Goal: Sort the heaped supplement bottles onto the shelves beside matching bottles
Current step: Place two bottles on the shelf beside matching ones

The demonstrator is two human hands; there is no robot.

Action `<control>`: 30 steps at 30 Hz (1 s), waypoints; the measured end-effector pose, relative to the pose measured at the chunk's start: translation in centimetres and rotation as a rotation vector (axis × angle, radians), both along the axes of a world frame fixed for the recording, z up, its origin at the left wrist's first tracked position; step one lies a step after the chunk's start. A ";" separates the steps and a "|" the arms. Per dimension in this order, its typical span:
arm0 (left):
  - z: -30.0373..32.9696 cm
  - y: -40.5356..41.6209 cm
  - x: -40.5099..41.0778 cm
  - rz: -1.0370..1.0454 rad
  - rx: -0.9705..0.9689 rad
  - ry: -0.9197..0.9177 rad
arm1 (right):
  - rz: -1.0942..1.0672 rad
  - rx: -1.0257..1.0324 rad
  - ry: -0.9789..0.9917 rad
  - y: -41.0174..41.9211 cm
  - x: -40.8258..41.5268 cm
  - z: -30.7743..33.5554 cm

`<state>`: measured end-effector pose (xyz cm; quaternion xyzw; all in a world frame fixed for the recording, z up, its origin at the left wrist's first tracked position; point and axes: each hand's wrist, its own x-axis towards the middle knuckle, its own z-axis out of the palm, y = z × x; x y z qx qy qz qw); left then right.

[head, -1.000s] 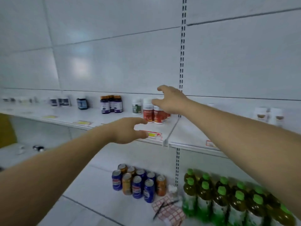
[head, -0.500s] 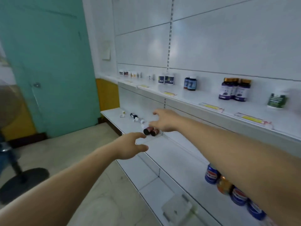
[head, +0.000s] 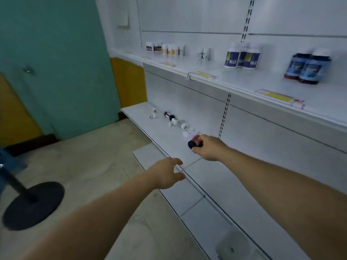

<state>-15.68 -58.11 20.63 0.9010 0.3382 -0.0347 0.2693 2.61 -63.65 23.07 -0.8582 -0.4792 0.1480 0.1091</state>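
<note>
Two hands are stretched toward the lower shelf (head: 216, 181). A dark-capped bottle (head: 194, 143) is gripped by the right hand (head: 211, 148), lying just right of the toppled bottles (head: 175, 120) heaped on that shelf. The left hand (head: 165, 174) is held open, empty, at the near shelf edge. Standing bottles (head: 242, 57) are lined along the upper shelf (head: 244, 81).

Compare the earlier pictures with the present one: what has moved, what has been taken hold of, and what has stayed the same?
The view swung left from the upper shelf's red bottles toward the lower shelf. The right hand dropped to the heap there and now grips a dark-capped bottle, which it was only reaching for half a second ago. The left hand stays open and holds nothing.
</note>
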 end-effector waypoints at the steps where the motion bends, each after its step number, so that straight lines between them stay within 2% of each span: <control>1: -0.4 2.0 0.5 -0.009 -0.014 0.005 | -0.029 -0.004 0.014 1.4 0.7 -0.5; 7: -4.0 14.8 5.3 -0.134 -0.092 0.055 | -0.198 -0.001 0.118 9.5 4.4 -4.6; 12: -8.8 24.4 10.6 -0.322 -0.107 0.127 | -0.448 0.012 0.179 14.3 7.1 -8.8; 15: -11.3 28.2 14.2 -0.353 -0.172 0.147 | -0.553 -0.011 0.204 16.4 8.9 -10.9; 23: -17.6 31.0 26.1 -0.306 -0.350 0.059 | -0.738 0.046 0.300 20.8 16.4 -17.9; 28: -23.1 30.9 31.9 -0.096 -0.568 -0.057 | -0.929 0.133 0.380 23.1 20.2 -24.0; 30: -25.2 30.8 33.2 -0.035 -0.565 -0.086 | -0.941 0.145 0.396 23.5 21.1 -26.2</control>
